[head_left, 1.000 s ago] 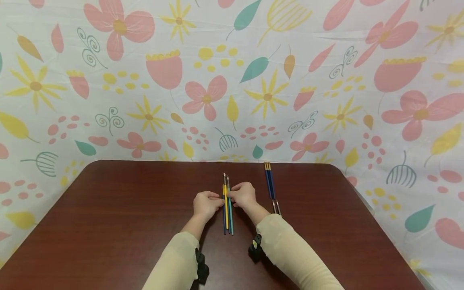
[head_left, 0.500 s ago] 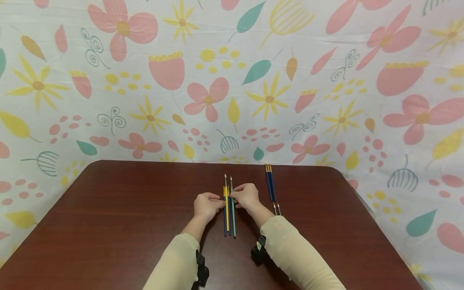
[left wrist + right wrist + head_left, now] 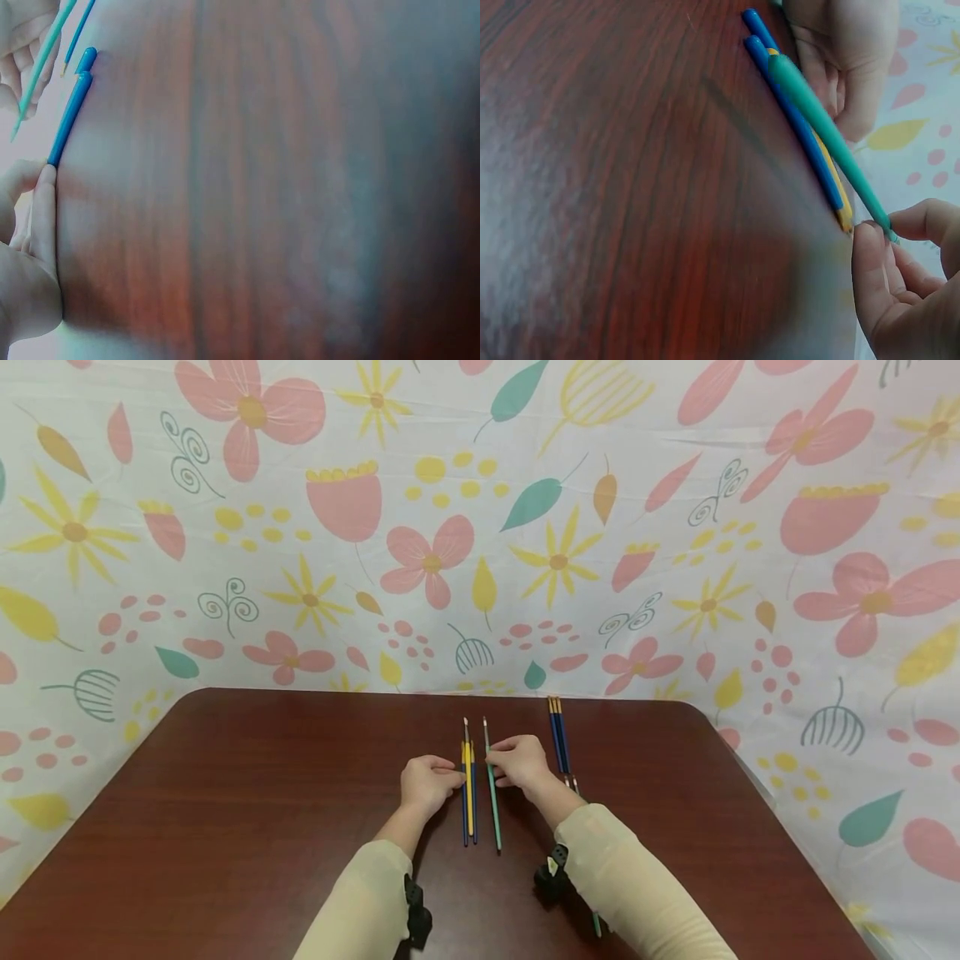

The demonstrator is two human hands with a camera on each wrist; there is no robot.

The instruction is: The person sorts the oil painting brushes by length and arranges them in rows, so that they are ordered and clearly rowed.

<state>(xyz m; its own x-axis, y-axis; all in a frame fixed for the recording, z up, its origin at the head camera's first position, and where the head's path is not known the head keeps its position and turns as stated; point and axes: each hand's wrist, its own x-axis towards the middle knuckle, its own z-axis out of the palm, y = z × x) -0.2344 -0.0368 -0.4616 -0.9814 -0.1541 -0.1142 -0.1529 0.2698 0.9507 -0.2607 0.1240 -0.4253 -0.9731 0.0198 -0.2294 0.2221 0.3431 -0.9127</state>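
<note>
My left hand (image 3: 429, 789) pinches a small group of paintbrushes lying side by side near the middle of the table: a yellow paintbrush (image 3: 470, 802) between two blue ones. In the left wrist view, the thumb and a finger close on a blue paintbrush (image 3: 71, 116). Just to the right, my right hand (image 3: 521, 764) holds a green paintbrush (image 3: 494, 810) apart from that group, its bristles pointing away from me. The right wrist view shows the green handle (image 3: 821, 124) slanting over the blue and yellow handles, pinched between thumb and fingertips (image 3: 868, 251).
Several blue paintbrushes (image 3: 559, 739) lie together at the table's back right. Closer in, two more brush tips (image 3: 576, 784) show, their handles mostly hidden under the right forearm; a green handle end (image 3: 597, 924) peeks out below. A floral cloth (image 3: 480, 527) hangs behind the brown table (image 3: 262, 827).
The right hand has drawn the green paintbrush rightward, away from the blue and yellow ones, opening a gap. The left hand has stayed on its group.
</note>
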